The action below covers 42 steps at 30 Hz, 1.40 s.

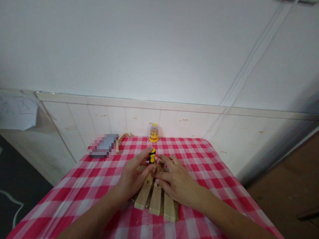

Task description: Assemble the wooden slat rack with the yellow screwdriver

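My left hand (134, 174) grips a short yellow-and-black screwdriver (152, 156), held upright over a slatted wooden piece (156, 197). Its tip is hidden among the fingers, so I cannot tell what it touches. My right hand (178, 179) lies across the far part of the slats, fingers bent and close to the screwdriver, thumb near a dark hole or screw in the middle slat. Whether those fingers pinch a small part does not show. Pale slats fan toward me over a darker base, with another dark spot on the left slat.
A red-and-white checked tablecloth (199, 212) covers the table. Against the panelled wall stands a clear-and-yellow bit case (154, 132). A curved wooden piece (119, 142) lies at the back left beside a blurred-out flat object (106, 146). Cables (239, 73) run down the wall.
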Available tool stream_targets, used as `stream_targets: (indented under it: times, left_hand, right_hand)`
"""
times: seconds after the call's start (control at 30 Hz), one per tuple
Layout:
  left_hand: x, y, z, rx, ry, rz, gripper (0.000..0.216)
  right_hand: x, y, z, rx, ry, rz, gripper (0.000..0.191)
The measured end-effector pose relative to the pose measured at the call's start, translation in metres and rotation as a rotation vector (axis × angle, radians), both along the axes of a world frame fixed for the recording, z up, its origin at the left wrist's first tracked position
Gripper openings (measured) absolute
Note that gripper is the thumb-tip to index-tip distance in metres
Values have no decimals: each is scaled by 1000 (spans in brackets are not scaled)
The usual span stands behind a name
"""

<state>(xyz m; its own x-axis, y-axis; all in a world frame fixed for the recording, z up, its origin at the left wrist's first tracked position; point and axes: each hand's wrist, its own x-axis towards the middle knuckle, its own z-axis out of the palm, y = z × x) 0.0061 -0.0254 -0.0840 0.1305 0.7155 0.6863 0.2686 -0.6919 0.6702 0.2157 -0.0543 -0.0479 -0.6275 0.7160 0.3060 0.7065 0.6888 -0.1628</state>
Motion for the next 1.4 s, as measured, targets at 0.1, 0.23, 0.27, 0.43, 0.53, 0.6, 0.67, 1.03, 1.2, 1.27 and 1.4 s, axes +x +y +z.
stream_targets:
  times: [0.1, 0.23, 0.27, 0.43, 0.53, 0.6, 0.67, 1.03, 1.2, 1.27, 1.4]
  left_hand:
    - [0, 0, 0, -20, -19, -4, 48]
    - [1, 0, 0, -44, -36, -35, 50]
    - [1, 0, 0, -45, -41, -39, 51]
    - [2, -1, -1, -69, -74, -32, 54]
    - [1, -1, -3, -91, -108, -28, 55]
    - [0, -2, -5, -97, -142, -12, 56]
    - [-2, -5, -5, -89, -173, 18, 56]
    - [-11, -19, 1, -25, -120, -12, 55]
    - [-9, -19, 1, 8, -123, -36, 56]
    - [-8, -19, 3, 31, -95, -36, 57]
    - [-10, -19, 5, 71, -48, -27, 61]
  right_hand:
    - [0, -1, 1, -5, 0, -4, 24]
    - [0, -1, 0, 10, -3, -3, 24]
    - [0, 0, -1, 13, -4, -4, 24]
    - [1, 1, -3, 7, -9, 8, 25]
    - [2, 2, -3, -3, -7, 14, 26]
    - [2, 2, -3, -7, 2, 13, 26]
    - [2, 1, -3, -11, 9, 11, 27]
    - [1, 0, -1, 7, -7, 1, 27]
    - [1, 0, -2, 21, -17, 0, 28]
    - [1, 0, -2, 30, -12, 4, 27]
    - [2, 0, -2, 19, -11, 3, 26]
